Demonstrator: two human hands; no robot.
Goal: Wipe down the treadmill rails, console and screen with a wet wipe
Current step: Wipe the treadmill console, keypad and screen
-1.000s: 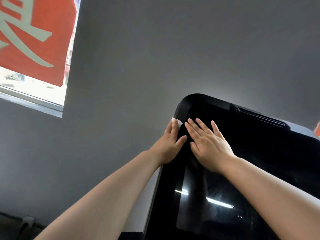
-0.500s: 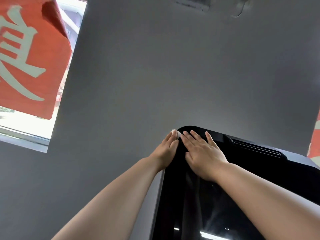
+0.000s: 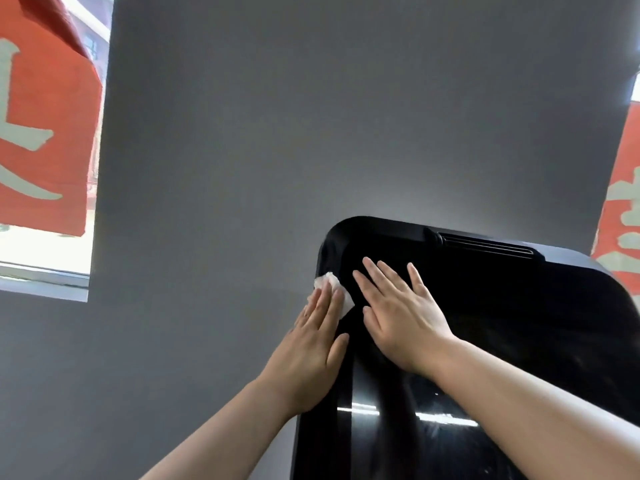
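Observation:
The treadmill's glossy black screen (image 3: 519, 341) fills the lower right, its rounded top left corner in view. My left hand (image 3: 313, 344) lies flat with straight fingers on the screen's left edge and presses a white wet wipe (image 3: 334, 289) against it; the wipe sticks out past my fingertips. Beside it, my right hand (image 3: 398, 313) rests flat on the glass with fingers spread and holds nothing. Rails and console are out of view.
A grey wall (image 3: 311, 116) stands behind the screen. A window with a red banner (image 3: 38, 140) is at the left, and another red banner (image 3: 620, 209) hangs at the right edge. A vent slot (image 3: 485, 245) runs along the screen's top.
Both hands have slid down from the screen's top left corner. The wipe now shows more past my left fingertips. The camera view has tilted, so the screen sits lower than one second ago.

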